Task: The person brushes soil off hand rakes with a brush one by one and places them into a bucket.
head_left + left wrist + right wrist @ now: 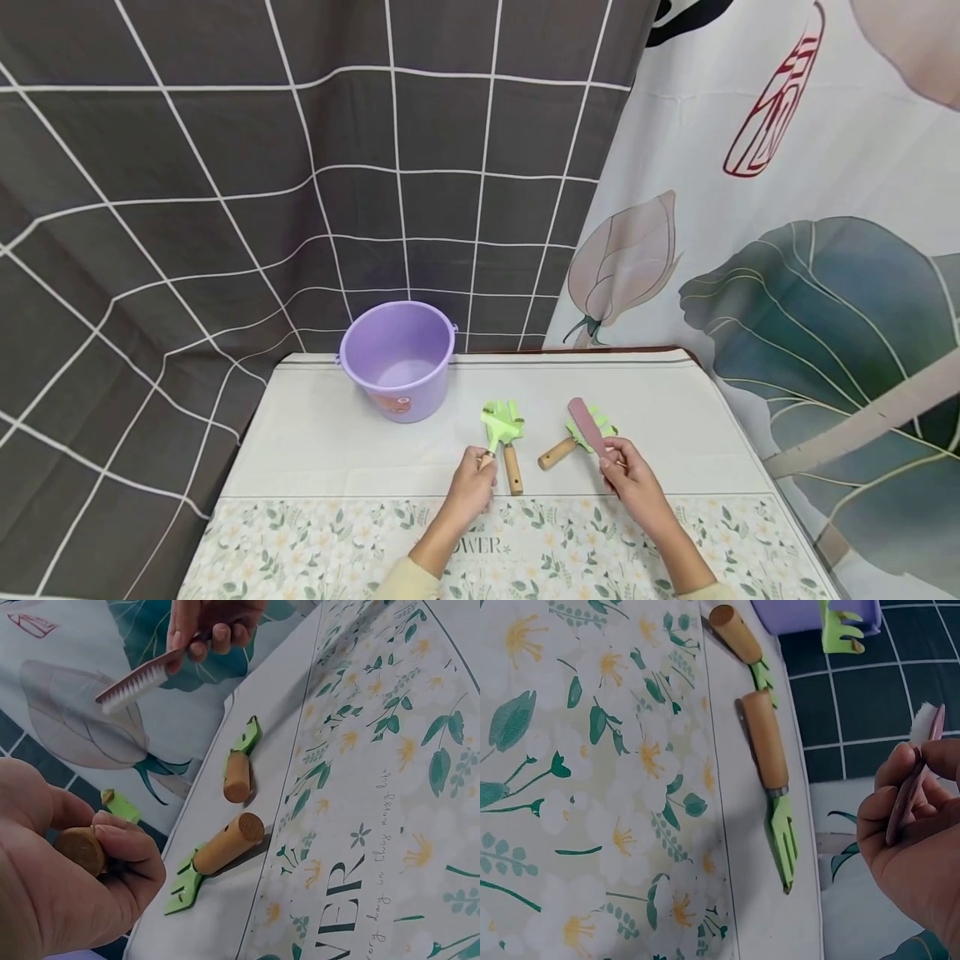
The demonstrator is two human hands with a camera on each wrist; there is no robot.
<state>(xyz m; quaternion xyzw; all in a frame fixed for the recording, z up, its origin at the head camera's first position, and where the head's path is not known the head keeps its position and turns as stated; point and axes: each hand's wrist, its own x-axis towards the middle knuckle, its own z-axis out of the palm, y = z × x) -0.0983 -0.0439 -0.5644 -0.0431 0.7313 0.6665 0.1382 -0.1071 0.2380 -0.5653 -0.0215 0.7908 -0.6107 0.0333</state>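
Note:
My left hand [472,485] grips the wooden handle [79,850] of a small garden rake, its bright green pronged head [841,631] raised over the table. In my right hand [633,482] is a pink brush [587,425], pinched by its handle; the left wrist view shows its white bristles [133,691] facing down. Two more green garden tools with wooden handles lie on the table. One slotted fork [513,468] is beside the left hand, partly behind the held rake. The other fork [557,453] lies under the brush in the head view, its head partly covered.
A purple bucket [427,398] stands at the table's back left, beyond the left hand. The table [315,450] has a white cloth with a flower-printed front band. A dark grid curtain [435,204] and a white leaf-printed curtain [690,108] hang behind it.

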